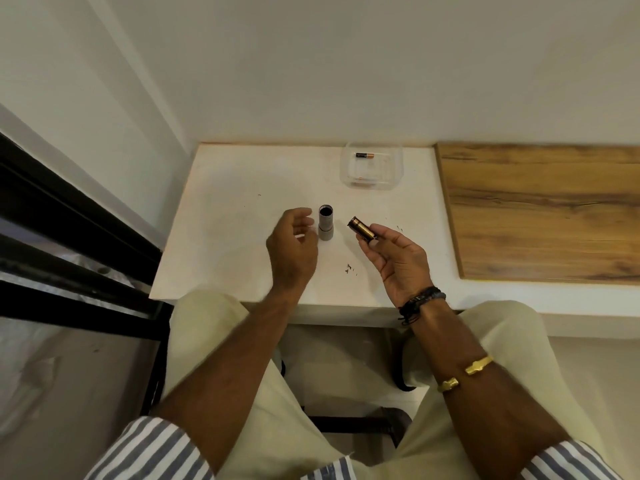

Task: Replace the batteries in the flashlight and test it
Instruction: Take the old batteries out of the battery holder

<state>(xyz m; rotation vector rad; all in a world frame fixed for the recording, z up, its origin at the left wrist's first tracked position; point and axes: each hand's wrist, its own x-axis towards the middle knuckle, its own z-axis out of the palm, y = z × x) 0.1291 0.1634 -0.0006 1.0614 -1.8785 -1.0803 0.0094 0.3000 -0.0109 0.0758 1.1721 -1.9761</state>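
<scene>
Flashlight body (325,226) upright on bench (239,244); left hand (292,245) at nine o'clock, grip slack, empty; right hand (401,263) grip pinching battery cartridge (362,230).

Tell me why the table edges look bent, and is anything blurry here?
Head view: the wide-angle lens bows the walls and the edges of the white table; the left hand shows smeared fingertips beside the upright grey flashlight tube; the right hand and the coppery-brown cylinder it holds look sharper; the clear plastic tub reads faint; light is soft.
</scene>
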